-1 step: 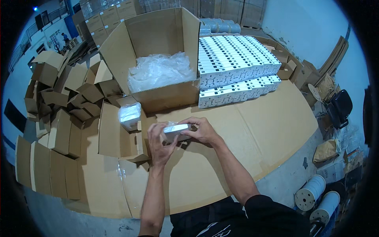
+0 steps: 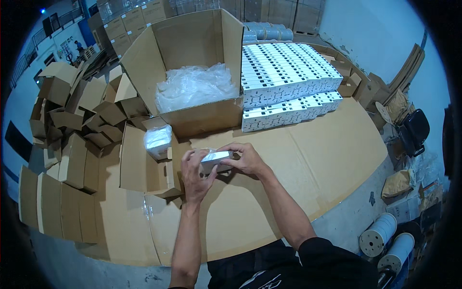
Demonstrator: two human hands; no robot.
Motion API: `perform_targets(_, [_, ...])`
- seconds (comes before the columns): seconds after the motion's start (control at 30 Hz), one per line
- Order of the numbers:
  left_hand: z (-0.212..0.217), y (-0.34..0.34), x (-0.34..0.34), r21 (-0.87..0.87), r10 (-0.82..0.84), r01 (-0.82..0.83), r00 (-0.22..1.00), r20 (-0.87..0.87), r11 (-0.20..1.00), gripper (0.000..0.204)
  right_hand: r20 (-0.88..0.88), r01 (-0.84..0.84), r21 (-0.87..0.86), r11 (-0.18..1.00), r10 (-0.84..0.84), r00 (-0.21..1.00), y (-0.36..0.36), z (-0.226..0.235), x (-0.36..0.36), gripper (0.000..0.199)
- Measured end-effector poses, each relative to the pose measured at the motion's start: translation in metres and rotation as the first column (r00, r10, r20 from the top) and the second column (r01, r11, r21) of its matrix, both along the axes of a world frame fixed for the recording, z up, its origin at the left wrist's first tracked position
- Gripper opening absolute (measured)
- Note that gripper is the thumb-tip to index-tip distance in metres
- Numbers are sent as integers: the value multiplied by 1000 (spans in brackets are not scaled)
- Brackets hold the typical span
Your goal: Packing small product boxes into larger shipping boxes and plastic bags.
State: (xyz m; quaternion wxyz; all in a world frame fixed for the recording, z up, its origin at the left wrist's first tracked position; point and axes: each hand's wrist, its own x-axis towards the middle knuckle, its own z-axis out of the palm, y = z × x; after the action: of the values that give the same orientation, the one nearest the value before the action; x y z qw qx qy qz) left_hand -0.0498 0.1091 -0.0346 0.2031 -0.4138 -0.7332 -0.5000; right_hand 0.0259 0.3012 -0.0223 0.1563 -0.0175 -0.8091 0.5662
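Observation:
Between my two hands is a small white box, partly in clear plastic wrap (image 2: pixel 215 158), held just above the cardboard-covered table. My left hand (image 2: pixel 195 176) grips its left side, with the fingers curled over the far edge and the thumb at the near side. On the right end, my right hand (image 2: pixel 245 158) pinches it between thumb and fingers. Just left of my left hand stands an open brown carton (image 2: pixel 134 166). A plastic-wrapped white box (image 2: pixel 159 140) sits upright in its far part, while bare cardboard shows in the near part.
Behind my hands stands a large open carton (image 2: pixel 202 118) with crumpled clear plastic bags (image 2: pixel 197 86). To its right are stacked white printed boxes (image 2: pixel 288 79). Several open brown cartons (image 2: pixel 72 106) crowd the left side. Cable spools (image 2: pixel 380 233) lie on the floor at right.
My left hand has shifted very slightly right against the box. Everything else looks the same.

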Motion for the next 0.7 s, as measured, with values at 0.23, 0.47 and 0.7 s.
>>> perform_targets(0.23, [8, 5, 2, -60, -77, 83, 992, 96, 995, 43, 0, -1, 20, 1000, 1, 1000, 2, -3, 0, 33])
perform_targets(0.47, [-14, -1, -12, 79, -197, 182, 862, 467, 980, 30, 70, -18, 9, 1000, 18, 997, -2, 2, 1, 30])
perform_targets(0.7, [-23, 0, -11, 225, -313, 218, 661, 682, 950, 27, -127, 33, 407, 913, 21, 992, -7, 10, 8, 32])
